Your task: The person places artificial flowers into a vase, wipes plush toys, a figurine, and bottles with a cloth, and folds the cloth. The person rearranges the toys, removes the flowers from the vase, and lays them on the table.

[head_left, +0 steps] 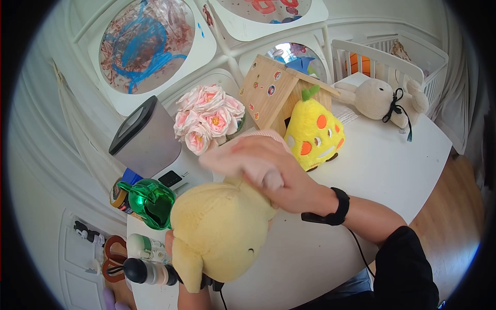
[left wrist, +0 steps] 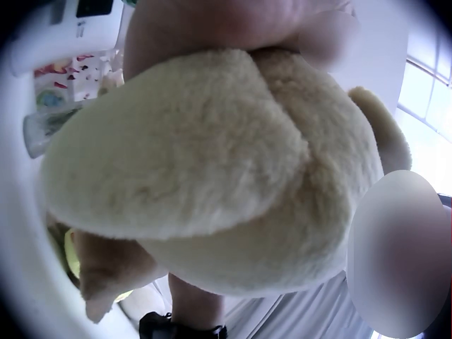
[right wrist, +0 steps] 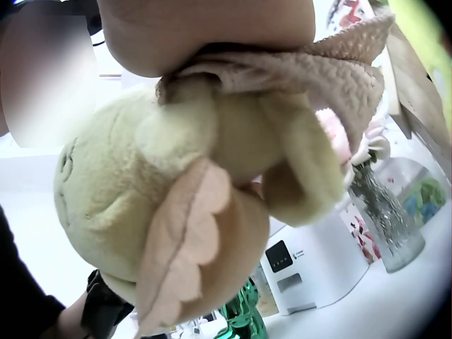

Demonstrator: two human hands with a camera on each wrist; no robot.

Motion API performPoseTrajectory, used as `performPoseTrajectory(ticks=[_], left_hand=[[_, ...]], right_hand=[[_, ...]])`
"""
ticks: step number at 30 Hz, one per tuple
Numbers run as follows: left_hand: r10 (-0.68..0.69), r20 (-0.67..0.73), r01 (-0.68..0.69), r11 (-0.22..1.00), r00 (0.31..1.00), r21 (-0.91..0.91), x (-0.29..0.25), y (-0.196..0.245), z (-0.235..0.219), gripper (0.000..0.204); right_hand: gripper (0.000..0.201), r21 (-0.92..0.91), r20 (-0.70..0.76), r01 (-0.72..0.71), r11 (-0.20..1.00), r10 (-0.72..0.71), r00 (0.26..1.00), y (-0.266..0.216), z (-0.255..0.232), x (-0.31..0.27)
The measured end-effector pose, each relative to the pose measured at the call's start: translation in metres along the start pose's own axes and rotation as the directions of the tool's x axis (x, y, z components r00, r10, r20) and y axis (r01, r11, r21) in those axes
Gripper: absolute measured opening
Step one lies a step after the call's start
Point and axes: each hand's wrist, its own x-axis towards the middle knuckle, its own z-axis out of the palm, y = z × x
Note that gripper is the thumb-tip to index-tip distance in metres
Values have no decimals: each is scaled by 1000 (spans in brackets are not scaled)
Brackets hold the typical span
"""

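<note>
A pale yellow plush toy [head_left: 222, 232] with floppy ears is held up above the white table. My left hand [left wrist: 212, 28] holds it from beneath; in the head view the toy hides that hand, and only the forearm shows below. In my right hand [head_left: 289, 181] is a pink textured cloth [head_left: 232, 155], gripped against the top end of the toy. The right wrist view shows the cloth [right wrist: 332, 78] bunched under the hand, right against the toy's fur. A pink scalloped piece [right wrist: 185, 236] lies along the toy's side there.
Left of the toy stand a shiny green pitcher [head_left: 150, 201], bottles [head_left: 147, 271] and a grey-lidded appliance [head_left: 147, 137]. Pink roses [head_left: 209, 116], a wooden house [head_left: 268, 90] and a yellow pear-shaped plush [head_left: 316, 134] stand behind. A beige plush [head_left: 374, 98] lies at the back right of the table [head_left: 398, 155].
</note>
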Motion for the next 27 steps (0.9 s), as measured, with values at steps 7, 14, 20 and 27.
performPoseTrajectory(ticks=[7,14,20,27], left_hand=[[-59,117,85,969,991,-230,0,-3,24,29],[-218,142,259,855,966,-450,10,0,43,41],[-281,267,156,900,922,407,26,39,61,57],[-236,485,-361,422,842,831,10,45,86,59]], right_hand=[[46,759,146,-511,405,659,738,14,12,2],[61,843,199,-416,340,522,829,-10,-7,6],[65,610,74,-444,656,510,857,-10,-11,12],[76,59,201,-110,992,96,975,-36,21,-5]])
